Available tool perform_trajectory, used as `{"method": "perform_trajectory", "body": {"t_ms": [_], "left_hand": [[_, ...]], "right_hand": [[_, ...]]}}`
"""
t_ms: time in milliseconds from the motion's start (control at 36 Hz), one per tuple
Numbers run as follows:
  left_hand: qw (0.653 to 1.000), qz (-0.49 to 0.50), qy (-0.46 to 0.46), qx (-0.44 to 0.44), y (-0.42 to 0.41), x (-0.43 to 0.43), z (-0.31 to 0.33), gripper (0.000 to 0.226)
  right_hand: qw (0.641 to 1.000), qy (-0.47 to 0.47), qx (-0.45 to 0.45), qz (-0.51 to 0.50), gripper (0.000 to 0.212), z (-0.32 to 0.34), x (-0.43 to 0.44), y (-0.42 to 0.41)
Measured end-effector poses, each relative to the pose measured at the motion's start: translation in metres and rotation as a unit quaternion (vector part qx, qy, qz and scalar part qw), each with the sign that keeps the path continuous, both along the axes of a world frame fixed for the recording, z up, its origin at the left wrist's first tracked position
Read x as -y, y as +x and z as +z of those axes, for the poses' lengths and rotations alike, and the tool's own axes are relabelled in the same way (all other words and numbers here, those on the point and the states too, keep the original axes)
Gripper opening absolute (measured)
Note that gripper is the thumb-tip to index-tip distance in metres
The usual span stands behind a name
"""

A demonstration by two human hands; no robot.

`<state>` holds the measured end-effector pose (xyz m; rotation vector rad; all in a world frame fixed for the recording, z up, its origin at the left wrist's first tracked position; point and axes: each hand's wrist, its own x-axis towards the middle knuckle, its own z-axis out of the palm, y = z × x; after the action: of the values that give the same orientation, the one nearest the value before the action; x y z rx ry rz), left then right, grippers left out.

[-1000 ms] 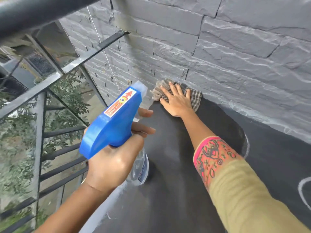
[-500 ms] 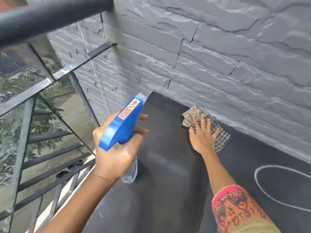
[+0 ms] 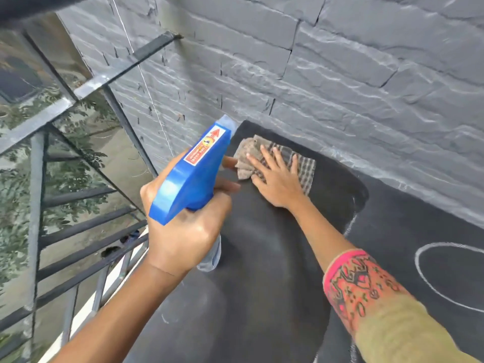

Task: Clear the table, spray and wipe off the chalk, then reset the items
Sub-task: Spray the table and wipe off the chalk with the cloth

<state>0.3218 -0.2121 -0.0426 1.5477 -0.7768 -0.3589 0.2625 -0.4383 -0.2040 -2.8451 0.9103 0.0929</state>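
A black table top [image 3: 262, 297] runs along a grey stone wall. My left hand [image 3: 183, 231] is shut on a spray bottle [image 3: 192, 174] with a blue trigger head and a clear body, held above the table's left edge, nozzle pointing to the far corner. My right hand [image 3: 277, 179] lies flat, fingers spread, pressing a grey checked cloth [image 3: 305, 166] onto the table's far left corner. The surface around the cloth is dark and damp. A white chalk oval [image 3: 429, 289] is drawn on the table at the right, and a faint chalk arc [image 3: 352, 224] edges the wiped patch.
The grey stone wall [image 3: 340, 87] rises directly behind the table. A black metal railing with glass panels [image 3: 65, 231] stands to the left, with trees and ground below it. A thin white cord [image 3: 146, 87] hangs down the wall.
My right hand slid the cloth from the far corner toward the right along the wall, then back left. The spray bottle stayed in my left hand. The camera view shifted.
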Motion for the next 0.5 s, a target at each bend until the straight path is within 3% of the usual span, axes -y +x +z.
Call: {"method": "perform_trajectory", "body": {"t_ms": [194,278,389,500], "left_hand": [[1.0,0.017,-0.004,0.003,0.0,0.001,-0.002,0.02],[1.0,0.024,0.001,0.001,0.001,0.0,-0.001,0.016],[1.0,0.014,0.006,0.013,0.001,0.001,0.001,0.023],[1.0,0.007,-0.005,-0.018,0.0,-0.001,0.0,0.026]], "right_hand": [[0.995,0.035,-0.008,-0.089,0.05,-0.001,0.017,0.081],[1.0,0.011,-0.008,-0.007,0.05,-0.001,-0.008,0.072],[0.983,0.014,0.079,0.162,0.045,-0.006,-0.055,0.025],[0.988,-0.02,0.016,0.155,0.054,-0.012,-0.044,-0.028]]}}
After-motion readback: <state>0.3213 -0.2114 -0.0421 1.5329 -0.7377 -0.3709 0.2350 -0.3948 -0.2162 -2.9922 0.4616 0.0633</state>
